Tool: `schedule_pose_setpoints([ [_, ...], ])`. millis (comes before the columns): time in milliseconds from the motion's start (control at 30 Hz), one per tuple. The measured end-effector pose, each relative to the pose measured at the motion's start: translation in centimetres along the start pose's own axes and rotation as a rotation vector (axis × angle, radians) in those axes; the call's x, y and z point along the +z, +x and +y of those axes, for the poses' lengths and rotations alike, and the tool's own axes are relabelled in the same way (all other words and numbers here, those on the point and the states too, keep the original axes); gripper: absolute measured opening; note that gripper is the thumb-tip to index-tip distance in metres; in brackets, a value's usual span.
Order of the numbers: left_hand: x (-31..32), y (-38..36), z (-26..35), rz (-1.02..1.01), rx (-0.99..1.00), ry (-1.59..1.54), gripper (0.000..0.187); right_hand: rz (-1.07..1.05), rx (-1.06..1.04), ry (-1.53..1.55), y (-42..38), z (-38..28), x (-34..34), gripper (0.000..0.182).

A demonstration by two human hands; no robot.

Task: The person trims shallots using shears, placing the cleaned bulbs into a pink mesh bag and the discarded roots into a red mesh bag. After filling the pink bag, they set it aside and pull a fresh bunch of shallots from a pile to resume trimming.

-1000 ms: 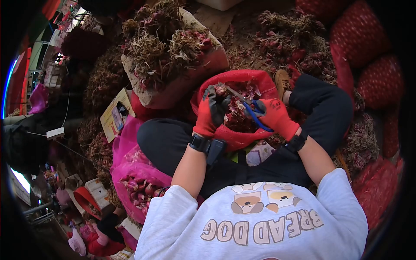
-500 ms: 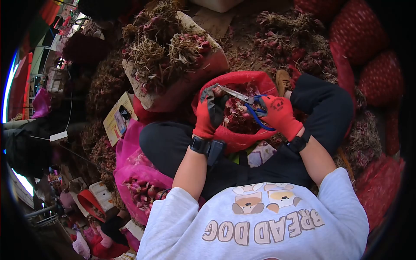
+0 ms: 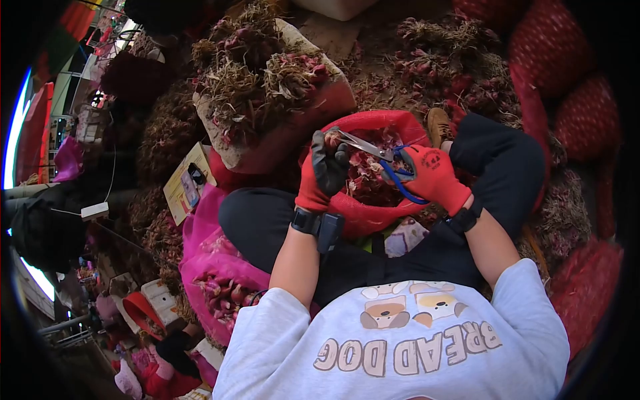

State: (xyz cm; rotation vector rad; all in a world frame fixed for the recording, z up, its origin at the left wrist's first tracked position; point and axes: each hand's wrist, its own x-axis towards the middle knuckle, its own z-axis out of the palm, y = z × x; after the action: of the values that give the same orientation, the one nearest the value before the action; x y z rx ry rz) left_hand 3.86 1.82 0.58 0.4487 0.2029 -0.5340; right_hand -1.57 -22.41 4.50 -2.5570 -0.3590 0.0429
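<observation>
In a red and grey work glove, my left hand (image 3: 323,170) pinches a shallot (image 3: 333,139) between thumb and fingers. My right hand (image 3: 430,175), gloved the same way, grips the blue handles of a pair of scissors (image 3: 369,147). The blades point left, their tips right at the shallot. Below both hands lies a red mesh bag (image 3: 408,121), rolled open, with shallots and loose papery skins (image 3: 365,177) inside. My crossed legs flank the bag.
A pale foam box (image 3: 307,41) heaped with bundled dried shallots (image 3: 237,80) stands ahead on the left. Beside my left knee sits a pink bag (image 3: 200,263) of shallots. More bundles (image 3: 453,57) lie ahead right, near full red sacks (image 3: 553,53). A card with a phone (image 3: 190,183) lies left.
My left hand has turned so its grey palm shows more, with the shallot raised at the fingertips. The scissors stay at the shallot, their blades slightly closer together.
</observation>
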Motion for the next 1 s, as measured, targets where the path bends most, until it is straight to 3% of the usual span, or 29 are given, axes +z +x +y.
schedule_pose_setpoints([
  [67,-0.3,0.5,0.0,-0.138,-0.008,-0.013,0.032,-0.023,-0.002,-0.026,0.0,0.2,0.0,0.043],
  [167,0.7,-0.3,-0.2,0.099,0.023,0.178,0.035,-0.024,-0.017,-0.053,-0.1,1.0,0.9,0.042],
  [333,0.4,-0.3,-0.2,-0.004,0.045,0.302,0.039,-0.068,0.001,-0.172,-0.3,1.9,1.1,0.042],
  [433,-0.4,0.2,0.0,-0.087,0.015,0.276,0.04,-0.157,0.136,0.137,-0.1,1.0,0.0,0.042],
  [533,1.2,-0.4,-0.2,-0.071,0.081,0.229,0.039,-0.154,0.128,0.122,0.0,-0.3,-1.7,0.03],
  [633,1.2,-0.2,-0.2,-0.089,0.201,0.343,0.036,-0.025,0.112,0.392,0.1,0.1,-1.0,0.025],
  [733,1.1,0.2,-0.6,-0.117,0.22,0.482,0.03,-0.066,0.278,0.8,0.7,0.3,-0.4,0.028],
  [833,1.7,0.2,-1.4,-0.095,0.209,0.634,0.028,-0.248,0.43,1.398,1.3,1.2,0.7,0.03],
  [867,2.2,0.0,-1.8,-0.081,0.207,0.69,0.027,-0.258,0.422,1.503,1.5,1.5,1.4,0.031],
  [900,3.3,-0.6,-1.8,-0.119,0.291,1.068,0.028,-0.269,0.414,1.61,1.5,1.7,2.3,0.033],
  [1000,3.8,-0.4,-3.1,-0.193,0.335,1.078,0.026,-0.286,0.402,1.789,1.3,1.4,2.7,0.033],
])
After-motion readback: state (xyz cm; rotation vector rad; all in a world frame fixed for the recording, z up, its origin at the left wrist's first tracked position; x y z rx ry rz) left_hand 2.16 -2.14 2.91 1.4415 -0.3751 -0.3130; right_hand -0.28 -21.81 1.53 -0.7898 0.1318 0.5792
